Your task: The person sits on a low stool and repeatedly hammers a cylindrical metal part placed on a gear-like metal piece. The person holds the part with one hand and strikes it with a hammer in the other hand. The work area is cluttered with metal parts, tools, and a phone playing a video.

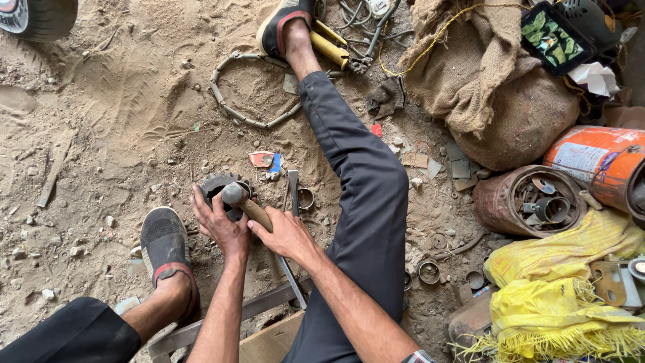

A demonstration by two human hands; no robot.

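I sit on sandy ground with my legs spread. My left hand (pixel 220 225) rests over a dark toothed gear (pixel 216 185) lying on the dirt and steadies it. In my right hand (pixel 285 235) is a hammer (pixel 240 199) with a wooden handle, gripped low on the shaft. The hammer's rounded metal head sits right over the gear's middle. A flat metal chisel (pixel 293 190) lies on the ground just right of the gear.
A metal ring (pixel 305 198) and small rings (pixel 428 271) lie near my right leg. A rusty can of scrap parts (pixel 531 202), an orange cylinder (pixel 591 158), burlap sacks (pixel 484 81) and yellow cloth (pixel 557 296) crowd the right. A curved chain-like band (pixel 248 91) lies ahead.
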